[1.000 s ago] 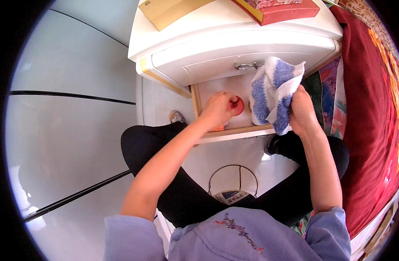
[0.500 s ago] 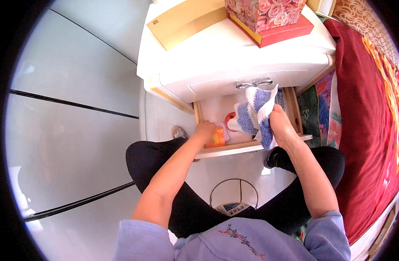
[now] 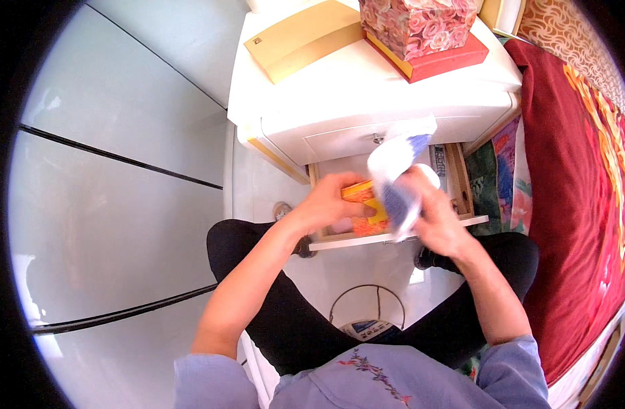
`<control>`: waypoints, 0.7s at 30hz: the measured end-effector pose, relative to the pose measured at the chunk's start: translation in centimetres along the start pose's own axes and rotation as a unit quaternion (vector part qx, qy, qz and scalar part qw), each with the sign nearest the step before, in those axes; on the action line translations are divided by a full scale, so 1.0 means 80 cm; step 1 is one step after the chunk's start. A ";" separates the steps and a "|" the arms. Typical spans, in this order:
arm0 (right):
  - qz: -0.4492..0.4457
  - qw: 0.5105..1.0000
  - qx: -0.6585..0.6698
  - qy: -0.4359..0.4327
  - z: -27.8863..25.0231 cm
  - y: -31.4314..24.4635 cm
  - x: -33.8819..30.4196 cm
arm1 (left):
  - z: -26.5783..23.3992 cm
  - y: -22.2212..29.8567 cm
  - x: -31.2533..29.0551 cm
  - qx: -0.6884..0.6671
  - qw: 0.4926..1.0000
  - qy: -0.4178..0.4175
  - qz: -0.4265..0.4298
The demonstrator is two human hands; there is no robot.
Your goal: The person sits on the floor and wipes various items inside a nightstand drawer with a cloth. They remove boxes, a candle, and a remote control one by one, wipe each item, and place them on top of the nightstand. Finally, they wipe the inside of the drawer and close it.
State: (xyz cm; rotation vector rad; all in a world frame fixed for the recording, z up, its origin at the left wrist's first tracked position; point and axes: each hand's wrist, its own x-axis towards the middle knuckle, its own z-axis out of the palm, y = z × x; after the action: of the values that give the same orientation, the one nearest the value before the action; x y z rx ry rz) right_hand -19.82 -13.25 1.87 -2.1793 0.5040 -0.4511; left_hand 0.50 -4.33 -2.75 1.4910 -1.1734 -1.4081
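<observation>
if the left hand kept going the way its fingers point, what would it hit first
Most likely the blue-and-white cloth held by the right hand: the left hand, gripping an orange box, points rightward at it. Depth is unclear.

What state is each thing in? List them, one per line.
Drawer: pulled open.
Cloth: held up by right hand, blurred.
Orange box: gripped by left hand over the drawer.
Flowered box: shut, on nightstand.
</observation>
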 end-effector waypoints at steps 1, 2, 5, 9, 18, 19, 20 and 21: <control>-0.022 0.999 -0.029 -0.013 0.011 -0.010 0.002 | 0.003 -0.003 -0.002 -0.075 0.996 -0.001 0.041; -0.053 0.996 -0.065 0.022 0.016 -0.018 0.005 | 0.012 0.007 -0.001 -0.151 0.985 -0.012 0.086; -0.023 0.989 0.028 0.141 0.025 -0.010 0.024 | 0.045 0.002 0.000 -0.499 0.865 0.047 -0.018; 0.076 0.961 0.117 0.240 0.024 0.025 0.028 | 0.070 0.004 0.016 -0.601 0.792 -0.092 0.047; -0.090 0.949 -0.273 0.128 0.035 -0.011 0.019 | 0.065 0.012 0.019 -0.665 0.746 -0.045 0.002; -0.080 0.953 -0.262 0.131 0.031 -0.012 0.020 | 0.068 0.011 0.020 -0.650 0.760 -0.026 -0.009; -0.070 0.956 -0.252 0.134 0.028 -0.011 0.023 | 0.070 0.010 0.020 -0.634 0.773 -0.006 -0.019; -0.050 0.965 -0.209 0.149 0.025 -0.006 0.026 | 0.070 0.009 0.021 -0.600 0.799 0.013 -0.049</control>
State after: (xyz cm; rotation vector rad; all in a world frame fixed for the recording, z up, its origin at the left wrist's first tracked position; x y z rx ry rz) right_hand -16.97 -12.75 1.38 -2.5639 0.7059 -0.7946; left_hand -5.20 -5.75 -3.16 0.6136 -0.0063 -1.6634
